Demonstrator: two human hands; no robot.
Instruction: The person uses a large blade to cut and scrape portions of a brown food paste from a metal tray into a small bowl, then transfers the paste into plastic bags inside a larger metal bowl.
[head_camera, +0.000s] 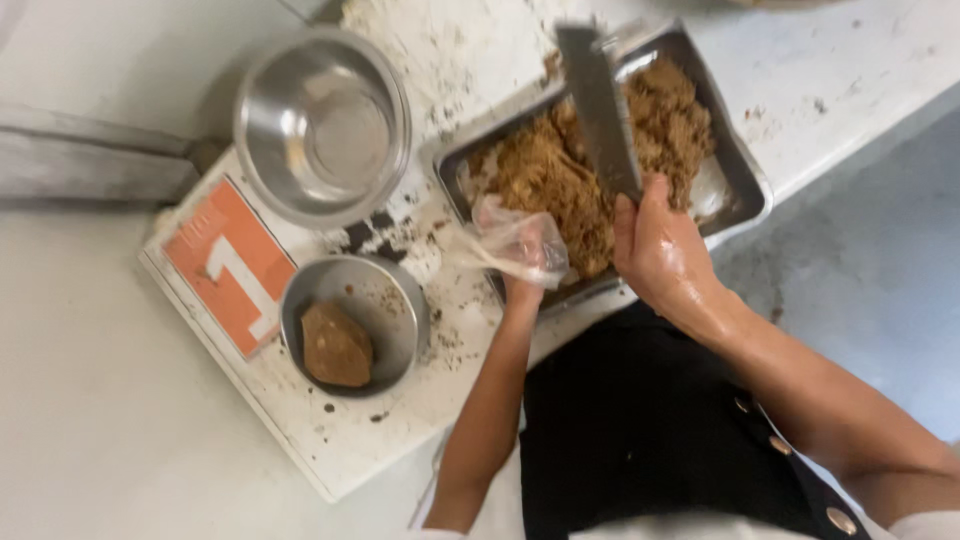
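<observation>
At the far left, an orange card with a white figure lies on a stained white board. Just right of it, on the board, a small steel bowl holds a brown lump. Above that stands a larger, empty steel bowl, partly over the board's top edge.

Right of the bowls, the left hand, covered in a loose clear plastic bag, reaches to the near edge of a steel tray; the bag hides the fingers, so I cannot tell how they are set. The tray sits on the white counter and is heaped with brown shredded mash.

The right hand is closed around the handle of a broad blade, which stands over the mash, tip pointing away from the person and blurred. A black apron fills the lower middle.
</observation>
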